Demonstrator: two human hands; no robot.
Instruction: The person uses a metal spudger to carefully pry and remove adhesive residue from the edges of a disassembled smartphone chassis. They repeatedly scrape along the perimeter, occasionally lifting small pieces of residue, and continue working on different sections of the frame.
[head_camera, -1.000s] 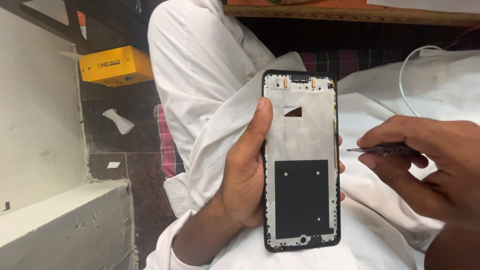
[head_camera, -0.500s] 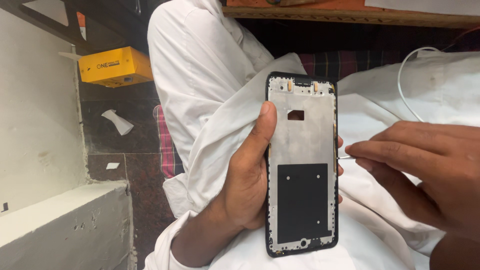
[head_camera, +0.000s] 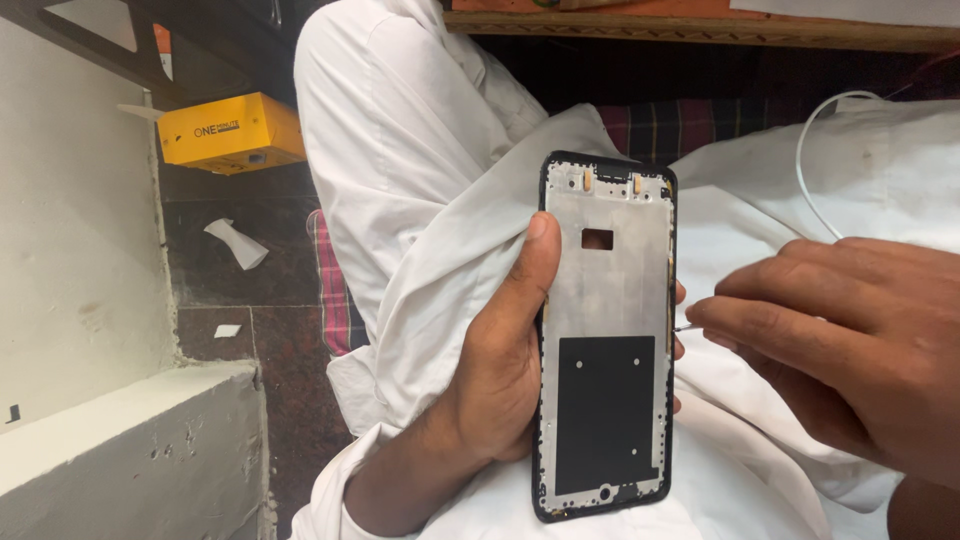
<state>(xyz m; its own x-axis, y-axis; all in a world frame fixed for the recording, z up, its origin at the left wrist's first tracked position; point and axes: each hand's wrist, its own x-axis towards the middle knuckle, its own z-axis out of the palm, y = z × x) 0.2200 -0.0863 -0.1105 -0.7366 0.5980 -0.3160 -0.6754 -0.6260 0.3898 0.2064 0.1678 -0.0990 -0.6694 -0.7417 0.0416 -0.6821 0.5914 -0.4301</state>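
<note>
The left hand (head_camera: 500, 380) grips an upright phone frame (head_camera: 607, 335); the right hand (head_camera: 840, 345) pinches a thin tool (head_camera: 684, 326), mostly hidden by its fingers.

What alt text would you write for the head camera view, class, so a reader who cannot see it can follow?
A left hand holds a black-rimmed, silver metal phone frame upright over a white-clothed lap, while the right hand pinches a thin metal tool at the frame's right edge. A yellow box sits on the dark floor behind.
</note>
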